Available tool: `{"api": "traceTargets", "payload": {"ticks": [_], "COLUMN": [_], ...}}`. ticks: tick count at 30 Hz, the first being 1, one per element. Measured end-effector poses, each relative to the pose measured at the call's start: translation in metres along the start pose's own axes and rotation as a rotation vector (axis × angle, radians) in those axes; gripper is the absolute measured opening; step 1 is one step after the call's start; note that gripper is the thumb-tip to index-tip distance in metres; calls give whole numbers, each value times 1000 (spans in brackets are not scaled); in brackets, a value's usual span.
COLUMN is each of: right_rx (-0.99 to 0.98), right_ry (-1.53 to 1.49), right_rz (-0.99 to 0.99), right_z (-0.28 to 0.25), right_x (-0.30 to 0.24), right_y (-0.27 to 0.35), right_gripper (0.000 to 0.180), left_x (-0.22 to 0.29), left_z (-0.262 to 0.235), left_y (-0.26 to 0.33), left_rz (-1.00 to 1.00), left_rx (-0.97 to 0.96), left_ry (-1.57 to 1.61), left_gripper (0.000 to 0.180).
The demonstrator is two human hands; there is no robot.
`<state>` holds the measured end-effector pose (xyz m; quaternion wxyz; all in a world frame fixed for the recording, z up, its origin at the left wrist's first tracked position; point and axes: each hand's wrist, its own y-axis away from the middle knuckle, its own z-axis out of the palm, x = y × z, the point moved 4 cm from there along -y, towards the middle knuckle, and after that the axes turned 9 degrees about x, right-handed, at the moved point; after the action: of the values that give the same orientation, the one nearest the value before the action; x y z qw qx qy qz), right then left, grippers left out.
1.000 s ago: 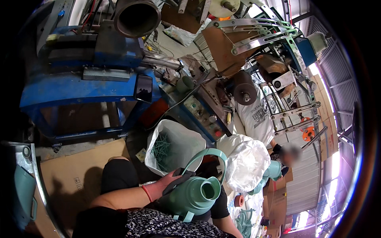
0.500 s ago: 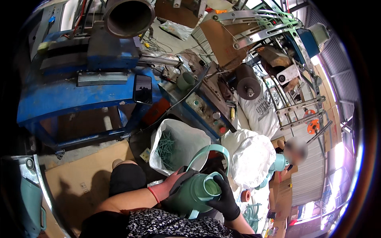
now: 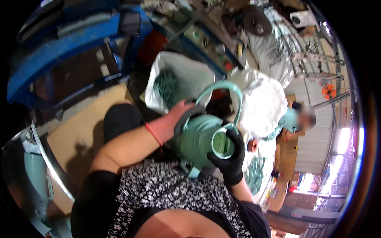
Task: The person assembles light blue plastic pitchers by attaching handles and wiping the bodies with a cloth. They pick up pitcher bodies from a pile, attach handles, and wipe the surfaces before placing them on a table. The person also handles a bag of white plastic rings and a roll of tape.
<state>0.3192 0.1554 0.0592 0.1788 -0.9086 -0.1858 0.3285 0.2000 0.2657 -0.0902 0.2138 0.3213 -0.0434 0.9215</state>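
A pale green plastic jug [image 3: 198,137] is held tilted in front of my body, its round open mouth facing up and to the right. A loop handle [image 3: 222,84] arches from its far side, and a small tab sticks out near my shirt. My left hand [image 3: 176,121], in a red glove with a dark palm, wraps round the jug's left side. Gloved in black, my right hand [image 3: 233,158] grips the neck by the mouth, with fingers over the rim and the thumb below it.
Beyond the jug stands a white-lined bin [image 3: 190,75] with green plastic scraps. To its right is a bulging white sack [image 3: 262,103]. A blue metal bench [image 3: 63,43] fills the far left, with a similar green jug [image 3: 36,174] nearer. Another person [image 3: 295,117] works at the right.
My view has tipped downward, so the surroundings sit higher in the picture and more of my shirt shows. Both hands keep hold of the jug, now turned slightly.
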Motion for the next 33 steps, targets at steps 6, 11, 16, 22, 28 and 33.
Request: {"api": "traceTargets", "payload": {"ticks": [6,11,16,22,28,33], "right_rx": [67,133,216,298,363,488], "right_ry": [-79,-134,-164,-262,-285,-595], "right_rz": [-132,-166,-149,-148,-210,-47], "right_z": [-45,-65,-46,-39,-39,-36], "right_x": [3,20,25,27,22,56], "right_y": [37,59,67,74,81,87], "right_gripper": [78,77,79,80,74,80], "left_x": [1,-14,2,16,15,39], "left_z": [54,77,71,80,103,127], "left_y": [13,24,20,32,38,23], "left_rz": [-245,-143,-155,-107,299,565], "left_rx": [46,55,58,137,-78,-275], "left_ry": [27,-167,-332,-517,-696,-906], "left_gripper": [21,21,23,25,19,57]}}
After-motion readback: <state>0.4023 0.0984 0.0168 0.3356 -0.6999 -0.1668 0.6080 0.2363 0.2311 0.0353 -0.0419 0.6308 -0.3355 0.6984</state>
